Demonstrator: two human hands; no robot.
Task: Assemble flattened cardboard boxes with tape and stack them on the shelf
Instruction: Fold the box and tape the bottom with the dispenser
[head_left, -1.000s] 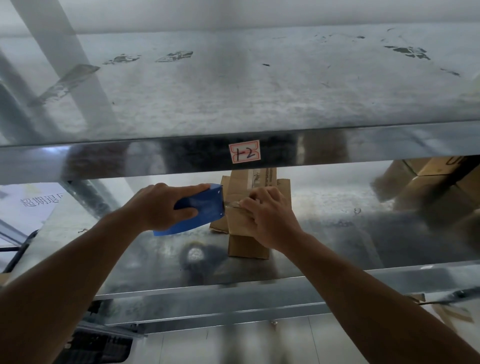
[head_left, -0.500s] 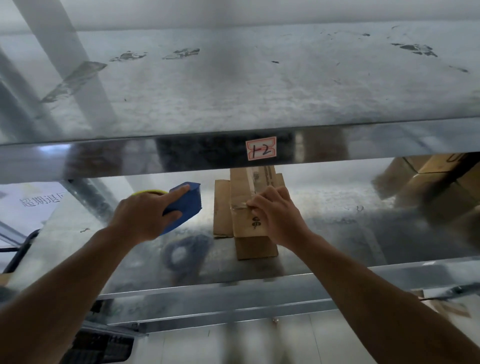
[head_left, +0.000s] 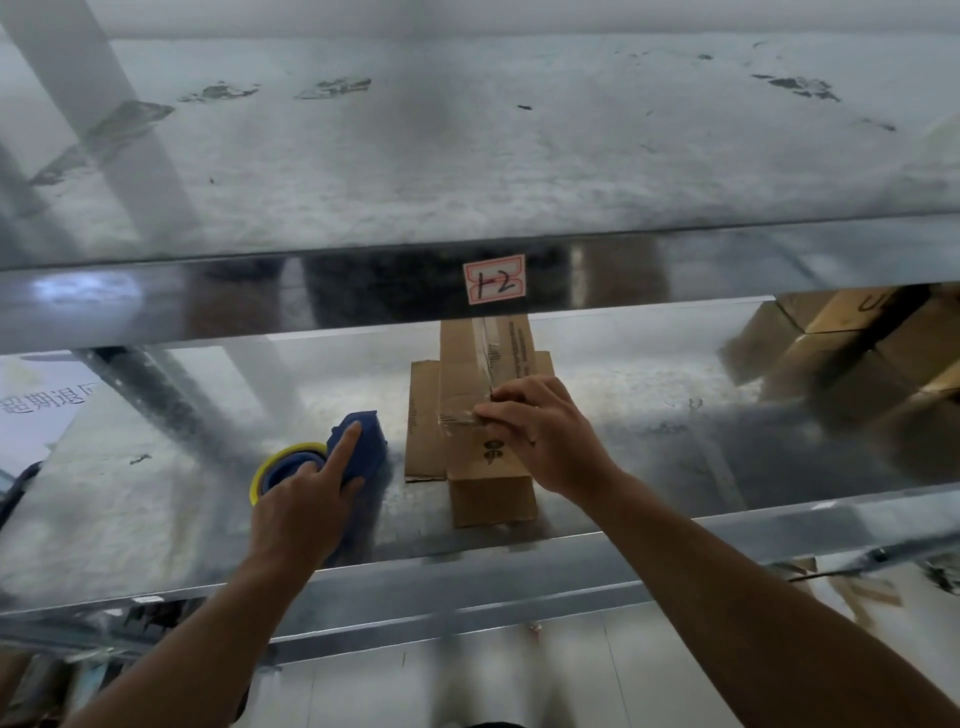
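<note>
Blue dispenser (head_left: 361, 441), one, has dropped from mid-air onto the shelf (head_left: 675, 452), gripped by the left hand (head_left: 298, 512) with forefinger straight along it, while the right hand (head_left: 545, 441) pinches tape (head_left: 457, 418) on the one box (head_left: 488, 483) mid-shelf.

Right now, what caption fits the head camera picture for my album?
Right hand pinches tape on a small cardboard box on a metal shelf while left hand grips a blue tape dispenser.
</note>
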